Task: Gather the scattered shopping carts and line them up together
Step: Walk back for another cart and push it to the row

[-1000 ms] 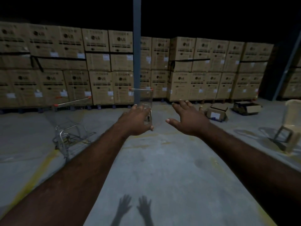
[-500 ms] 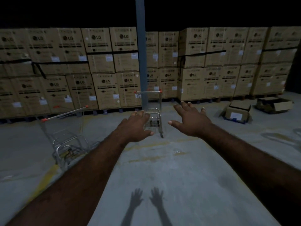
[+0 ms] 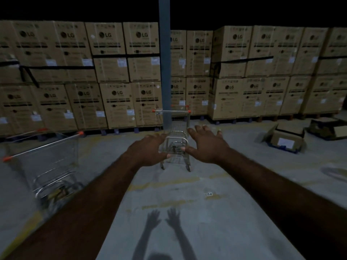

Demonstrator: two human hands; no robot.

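Both arms reach out, left hand (image 3: 148, 152) and right hand (image 3: 206, 145) spread and holding nothing, toward a silver wire shopping cart (image 3: 175, 139) beside a blue-grey steel column (image 3: 164, 62); a second orange-handled wire cart (image 3: 45, 162) stands left.

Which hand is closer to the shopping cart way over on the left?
Left. The left hand hovers to the right of that cart; the right hand is even farther right.

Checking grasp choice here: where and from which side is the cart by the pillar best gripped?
Likely the handle bar, the level rail with orange end caps atop the cart, one hand near each cap. Come from the bar's end; the dim frame hides whether that end is the near one. Now the left hand and right hand hold nothing.
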